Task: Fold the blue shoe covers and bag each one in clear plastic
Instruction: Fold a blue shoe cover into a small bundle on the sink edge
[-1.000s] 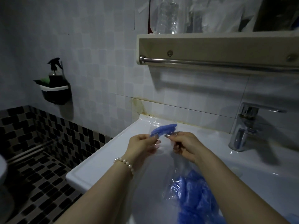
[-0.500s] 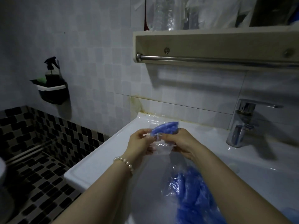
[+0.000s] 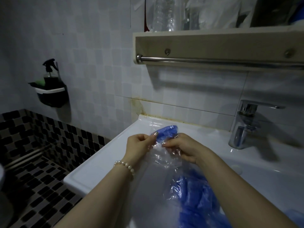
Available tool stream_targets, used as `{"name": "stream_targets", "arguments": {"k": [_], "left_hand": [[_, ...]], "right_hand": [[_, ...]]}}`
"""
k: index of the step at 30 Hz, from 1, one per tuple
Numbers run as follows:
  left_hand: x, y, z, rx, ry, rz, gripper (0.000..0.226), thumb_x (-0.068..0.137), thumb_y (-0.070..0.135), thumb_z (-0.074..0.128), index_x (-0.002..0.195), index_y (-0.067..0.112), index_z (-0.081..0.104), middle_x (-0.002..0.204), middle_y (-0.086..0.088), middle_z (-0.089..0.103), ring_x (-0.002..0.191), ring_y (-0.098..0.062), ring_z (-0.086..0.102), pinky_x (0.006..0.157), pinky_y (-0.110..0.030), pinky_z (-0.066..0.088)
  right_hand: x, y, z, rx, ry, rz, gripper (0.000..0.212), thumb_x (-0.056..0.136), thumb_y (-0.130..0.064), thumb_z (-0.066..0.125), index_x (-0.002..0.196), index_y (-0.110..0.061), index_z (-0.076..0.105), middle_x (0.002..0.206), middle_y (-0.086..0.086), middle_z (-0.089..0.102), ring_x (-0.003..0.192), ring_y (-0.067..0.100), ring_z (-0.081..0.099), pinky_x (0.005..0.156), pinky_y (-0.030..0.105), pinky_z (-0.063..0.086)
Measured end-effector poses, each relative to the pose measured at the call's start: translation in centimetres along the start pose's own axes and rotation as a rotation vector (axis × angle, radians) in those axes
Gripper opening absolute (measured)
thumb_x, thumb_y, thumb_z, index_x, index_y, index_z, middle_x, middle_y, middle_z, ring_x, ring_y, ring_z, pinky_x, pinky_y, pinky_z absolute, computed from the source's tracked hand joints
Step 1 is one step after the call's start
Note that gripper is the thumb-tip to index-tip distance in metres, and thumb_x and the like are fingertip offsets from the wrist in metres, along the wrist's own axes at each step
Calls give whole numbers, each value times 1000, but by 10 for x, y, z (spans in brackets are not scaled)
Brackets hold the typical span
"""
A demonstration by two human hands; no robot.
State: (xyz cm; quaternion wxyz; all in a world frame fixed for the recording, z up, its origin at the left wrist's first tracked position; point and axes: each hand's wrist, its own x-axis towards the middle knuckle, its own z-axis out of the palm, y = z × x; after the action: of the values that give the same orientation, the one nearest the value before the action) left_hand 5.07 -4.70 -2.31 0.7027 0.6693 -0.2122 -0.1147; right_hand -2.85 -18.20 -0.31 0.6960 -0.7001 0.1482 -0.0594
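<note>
Between the two sets of fingers, above the white basin's left ledge, sits a folded blue shoe cover partly inside a small clear plastic bag. Left hand: thumb and forefinger pinched on the film at the bag's 9 o'clock edge, other fingers curled. Right hand: fingertips pinched on the film at the 3 o'clock side, just below the blue fold; whether they also catch the cover itself I cannot tell. The cover's far end points toward 12 o'clock, with film lying over part of it.

Step in hand, by my reading: bagging one folded cover.

Next move likely calls for holding the bag steady and working the cover fully inside the film without letting the fold spring loose; thin film may cling or crumple.

Outward: toward 5 o'clock, a larger clear bag with a heap of blue shoe covers in the sink, presumably stock to be done. Chrome tap at 3 o'clock; towel rail under a shelf at 12.
</note>
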Motion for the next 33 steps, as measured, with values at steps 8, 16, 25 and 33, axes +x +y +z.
{"name": "stream_targets", "arguments": {"k": [8, 16, 25, 33], "left_hand": [[1, -2, 2, -232, -121, -129, 11, 88, -5, 57, 77, 1, 57, 61, -13, 54, 50, -19, 49, 50, -25, 44], [2, -5, 5, -27, -65, -32, 24, 95, 17, 54, 73, 7, 55, 55, -3, 50, 46, -11, 42, 42, -19, 37], [-2, 0, 5, -265, -150, -130, 29, 91, 24, 59, 90, -4, 68, 77, -19, 67, 62, -23, 60, 59, -30, 47], [-2, 0, 6, -253, -87, -115, 40, 92, 25, 58, 90, -15, 65, 82, -29, 66, 71, -33, 62, 74, -44, 53]], "right_hand": [[0, 2, -1, -39, -66, 31, 22, 82, 12, 54, 72, -6, 63, 64, 7, 62, 57, 15, 60, 67, 29, 47], [4, 2, 3, 41, 101, -37, 26, 90, -26, 60, 74, -5, 65, 59, 2, 60, 58, 13, 50, 60, 25, 40], [1, 2, 1, 54, 38, 0, 16, 91, -1, 52, 81, -7, 61, 57, 0, 62, 53, 9, 51, 57, 23, 36], [-1, 0, -5, -40, -81, 48, 9, 88, 1, 56, 87, -7, 61, 69, 5, 61, 58, 11, 53, 53, 21, 42]]}}
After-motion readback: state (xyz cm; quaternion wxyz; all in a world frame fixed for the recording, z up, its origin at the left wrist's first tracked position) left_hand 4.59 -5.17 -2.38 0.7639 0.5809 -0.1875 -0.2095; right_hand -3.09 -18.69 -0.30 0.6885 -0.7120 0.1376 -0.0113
